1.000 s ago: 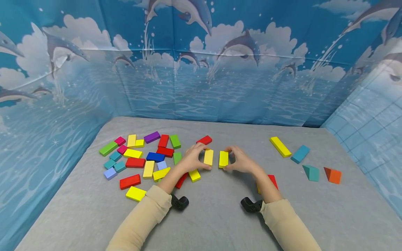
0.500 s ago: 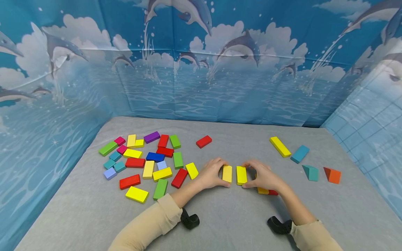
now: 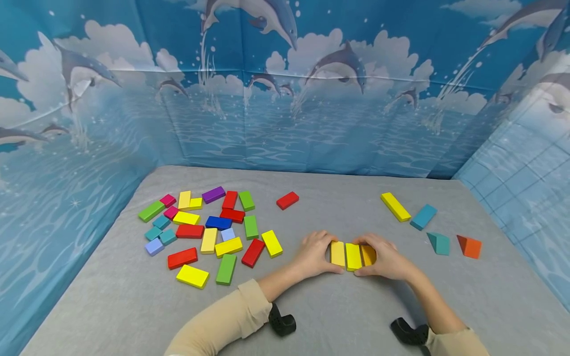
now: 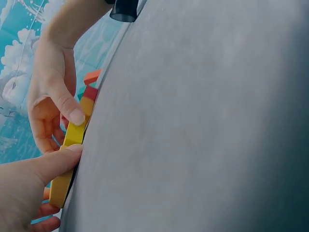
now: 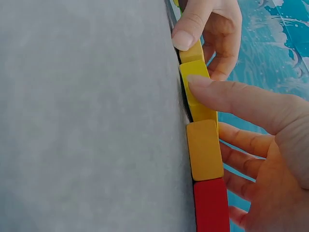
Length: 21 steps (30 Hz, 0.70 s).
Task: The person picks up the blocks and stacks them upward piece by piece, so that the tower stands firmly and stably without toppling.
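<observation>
My left hand [image 3: 313, 254] pinches a pale yellow block [image 3: 337, 253] between thumb and fingers at its two ends. Close beside it, my right hand [image 3: 391, 259] grips a bright yellow block [image 3: 354, 257] the same way, its thumb [image 5: 207, 92] lying on the near end in the right wrist view. An orange-yellow block [image 3: 368, 255] sits right against the bright yellow one, under the arch of the right hand. Past that, a red block [image 5: 211, 205] continues the row in the right wrist view; the right hand hides it in the head view.
Many coloured blocks lie at the left, a green block [image 3: 226, 269] and a yellow block [image 3: 272, 244] among them. A lone red block [image 3: 287, 200] lies farther back. At the right are a long yellow block [image 3: 395, 206], a blue block [image 3: 423, 217] and teal [image 3: 439, 244] and orange [image 3: 469, 246] triangular blocks.
Both hands have slid their yellow blocks rightward and nearer to the body. The gap between the two blocks has narrowed, and the bright yellow one now stands beside the orange-yellow block.
</observation>
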Tool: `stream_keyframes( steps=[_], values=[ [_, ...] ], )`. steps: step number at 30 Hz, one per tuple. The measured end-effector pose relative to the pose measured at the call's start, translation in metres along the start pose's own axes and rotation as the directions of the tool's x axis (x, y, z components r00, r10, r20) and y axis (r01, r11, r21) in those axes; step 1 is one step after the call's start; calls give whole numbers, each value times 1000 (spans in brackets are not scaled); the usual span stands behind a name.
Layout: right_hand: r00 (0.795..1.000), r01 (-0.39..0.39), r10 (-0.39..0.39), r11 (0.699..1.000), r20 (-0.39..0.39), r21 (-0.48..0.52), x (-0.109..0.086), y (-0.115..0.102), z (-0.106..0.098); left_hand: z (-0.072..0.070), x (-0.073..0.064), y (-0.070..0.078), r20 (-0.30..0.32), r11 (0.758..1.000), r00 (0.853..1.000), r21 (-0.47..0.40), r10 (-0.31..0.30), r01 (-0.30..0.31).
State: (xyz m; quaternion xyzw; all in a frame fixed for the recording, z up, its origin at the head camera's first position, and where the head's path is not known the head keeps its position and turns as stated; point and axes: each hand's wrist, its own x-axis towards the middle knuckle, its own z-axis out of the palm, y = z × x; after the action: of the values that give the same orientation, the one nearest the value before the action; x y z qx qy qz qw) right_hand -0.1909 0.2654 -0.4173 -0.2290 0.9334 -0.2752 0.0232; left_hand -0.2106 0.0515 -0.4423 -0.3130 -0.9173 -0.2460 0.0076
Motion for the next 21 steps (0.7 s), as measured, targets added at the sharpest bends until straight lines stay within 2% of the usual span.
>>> stream_keyframes(
  steps=[12, 17, 21],
  values=[
    [1000, 11, -11, 1000, 7, 28, -5, 3, 0, 11, -3, 8, -57, 999, 998, 45, 16, -13],
    [1000, 17, -18, 996, 20, 87, -9, 11, -2, 12, -4, 9, -82, 998, 996, 59, 30, -26],
    [999, -23, 16, 989, 43, 146, -17, 22, -9, 14, -4, 9, -105, 997, 994, 64, 43, -36]
  ],
)
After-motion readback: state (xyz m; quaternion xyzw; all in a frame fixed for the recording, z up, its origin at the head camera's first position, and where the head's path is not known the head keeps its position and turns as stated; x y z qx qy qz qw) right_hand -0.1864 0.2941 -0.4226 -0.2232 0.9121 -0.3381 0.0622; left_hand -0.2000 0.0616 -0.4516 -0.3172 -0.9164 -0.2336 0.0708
